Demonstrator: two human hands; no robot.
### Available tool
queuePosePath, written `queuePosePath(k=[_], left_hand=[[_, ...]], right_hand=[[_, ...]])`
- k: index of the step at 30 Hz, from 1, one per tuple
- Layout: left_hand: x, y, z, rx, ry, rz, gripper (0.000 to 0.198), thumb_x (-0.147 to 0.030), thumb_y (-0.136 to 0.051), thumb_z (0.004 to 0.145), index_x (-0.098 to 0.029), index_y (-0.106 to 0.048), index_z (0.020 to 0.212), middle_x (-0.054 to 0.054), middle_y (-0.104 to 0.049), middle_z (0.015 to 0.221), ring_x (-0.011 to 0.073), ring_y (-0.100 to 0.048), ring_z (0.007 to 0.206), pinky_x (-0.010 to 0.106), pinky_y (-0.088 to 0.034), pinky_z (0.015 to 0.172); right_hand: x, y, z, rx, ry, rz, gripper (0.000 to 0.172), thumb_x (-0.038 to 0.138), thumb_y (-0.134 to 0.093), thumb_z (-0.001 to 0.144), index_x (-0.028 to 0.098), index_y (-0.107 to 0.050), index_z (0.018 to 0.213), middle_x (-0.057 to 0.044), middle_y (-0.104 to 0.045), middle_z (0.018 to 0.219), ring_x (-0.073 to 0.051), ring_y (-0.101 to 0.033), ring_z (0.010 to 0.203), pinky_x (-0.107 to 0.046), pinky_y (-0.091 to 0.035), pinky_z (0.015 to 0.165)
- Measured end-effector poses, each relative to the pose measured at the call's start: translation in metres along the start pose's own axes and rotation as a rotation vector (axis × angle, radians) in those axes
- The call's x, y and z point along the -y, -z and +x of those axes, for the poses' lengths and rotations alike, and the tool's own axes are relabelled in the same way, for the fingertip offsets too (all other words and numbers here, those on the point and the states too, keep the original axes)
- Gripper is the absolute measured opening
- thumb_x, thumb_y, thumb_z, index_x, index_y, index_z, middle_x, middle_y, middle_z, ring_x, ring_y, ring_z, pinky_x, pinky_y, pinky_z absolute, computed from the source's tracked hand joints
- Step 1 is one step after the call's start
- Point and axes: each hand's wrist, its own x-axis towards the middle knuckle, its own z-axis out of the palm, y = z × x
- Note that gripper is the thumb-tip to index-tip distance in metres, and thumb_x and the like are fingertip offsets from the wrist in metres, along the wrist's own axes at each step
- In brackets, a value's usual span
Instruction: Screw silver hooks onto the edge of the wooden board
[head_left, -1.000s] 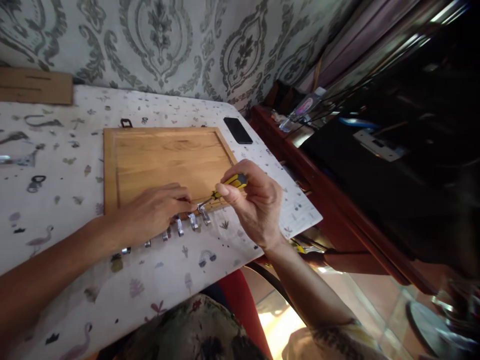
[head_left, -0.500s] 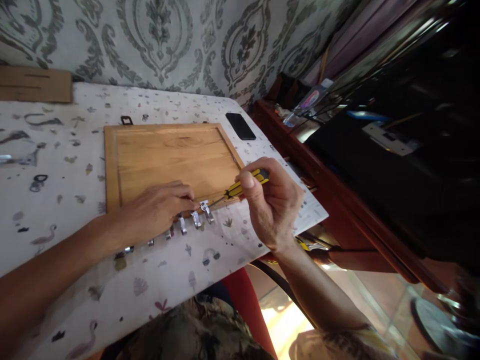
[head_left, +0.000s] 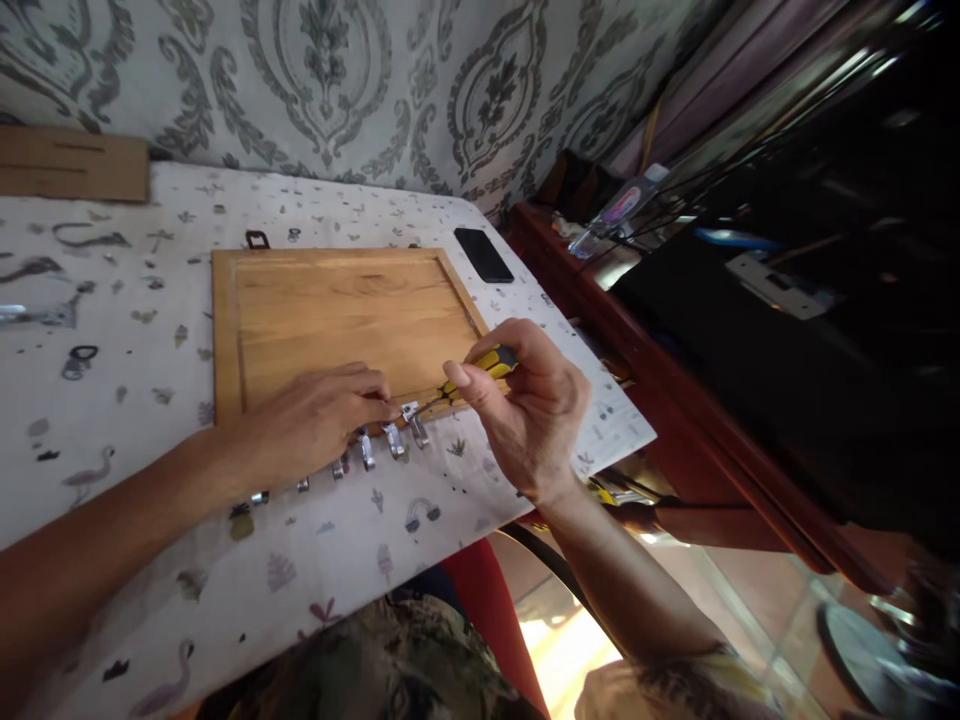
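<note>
A framed wooden panel (head_left: pixel 345 310) lies on the table, with a hook rack (head_left: pixel 394 438) of several silvery metal hooks along its near edge. My left hand (head_left: pixel 322 410) rests over that edge, its fingers closed on the rack just left of the end hook's mount. My right hand (head_left: pixel 536 410) is wrapped around the yellow and black handle of a screwdriver (head_left: pixel 491 362). The screwdriver slants down to the left, its tip at the mount of the rightmost hook. Any screw there is too small to make out. The left part of the rack is partly hidden by my left hand.
A black phone (head_left: pixel 484 255) lies beyond the panel's right corner. Brown cardboard (head_left: pixel 75 165) is at the back left, and a metal tool (head_left: pixel 37 315) at the left edge. A dark red cabinet (head_left: pixel 675 400) with a plastic bottle (head_left: pixel 619 210) borders the table's right side.
My right hand and the screwdriver handle have shifted slightly left and turned, with the thumb now further along the handle. My left hand stays in place on the rack.
</note>
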Motion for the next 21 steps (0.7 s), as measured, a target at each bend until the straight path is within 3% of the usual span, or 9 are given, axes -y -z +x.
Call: queuePosePath(k=[4,8,10,16,19,21], left_hand=[[0.002,0.000,-0.002,-0.001,-0.018,0.057,0.032,-0.010,-0.050,0.105,-0.022,-0.079,0.112,0.005,-0.075,0.114,0.0199,-0.069,0.104,0.030,-0.052,0.087],[0.000,0.004,-0.001,-0.007,-0.033,0.058,0.037,-0.009,-0.046,0.105,-0.021,-0.078,0.118,0.006,-0.076,0.115,0.0190,-0.070,0.104,0.029,-0.053,0.087],[0.000,0.006,0.000,0.001,-0.019,0.058,0.039,-0.011,-0.043,0.106,-0.021,-0.079,0.119,0.007,-0.075,0.113,0.0196,-0.071,0.103,0.030,-0.055,0.087],[0.009,0.004,-0.008,-0.003,0.048,0.033,0.051,-0.007,-0.037,0.100,-0.022,-0.077,0.127,0.007,-0.076,0.123,0.0212,-0.072,0.111,0.034,-0.057,0.098],[-0.001,0.025,-0.005,-0.010,0.076,0.029,0.049,-0.011,-0.037,0.101,-0.025,-0.078,0.126,0.006,-0.075,0.128,0.0237,-0.072,0.112,0.037,-0.058,0.099],[-0.023,0.047,0.000,-0.040,0.077,-0.012,0.047,-0.015,-0.038,0.104,-0.028,-0.078,0.124,0.004,-0.076,0.126,0.0238,-0.073,0.109,0.035,-0.060,0.095]], right_hand=[[-0.002,0.002,-0.001,-0.073,-0.036,0.064,0.037,0.046,-0.076,0.096,0.024,-0.058,0.072,0.004,-0.055,0.063,-0.012,-0.050,0.053,-0.029,-0.044,0.052],[-0.013,0.015,-0.004,-0.397,-0.086,0.166,0.040,0.057,-0.074,0.095,0.023,-0.063,0.077,0.006,-0.054,0.058,-0.010,-0.048,0.049,-0.027,-0.037,0.046],[-0.021,0.023,-0.007,-0.450,-0.174,0.245,0.045,0.063,-0.074,0.093,0.023,-0.063,0.075,0.006,-0.054,0.057,-0.010,-0.048,0.049,-0.026,-0.036,0.045],[-0.048,0.034,-0.030,-0.174,-0.508,0.451,0.054,0.071,-0.072,0.090,0.021,-0.064,0.070,0.005,-0.053,0.056,-0.008,-0.045,0.046,-0.024,-0.035,0.046],[-0.056,0.034,-0.040,-0.097,-0.635,0.565,0.061,0.075,-0.074,0.086,0.020,-0.062,0.062,0.004,-0.051,0.052,-0.007,-0.042,0.046,-0.023,-0.033,0.045],[-0.058,0.033,-0.043,-0.047,-0.720,0.666,0.063,0.074,-0.077,0.083,0.020,-0.059,0.057,0.004,-0.047,0.050,-0.007,-0.039,0.045,-0.023,-0.030,0.043]])
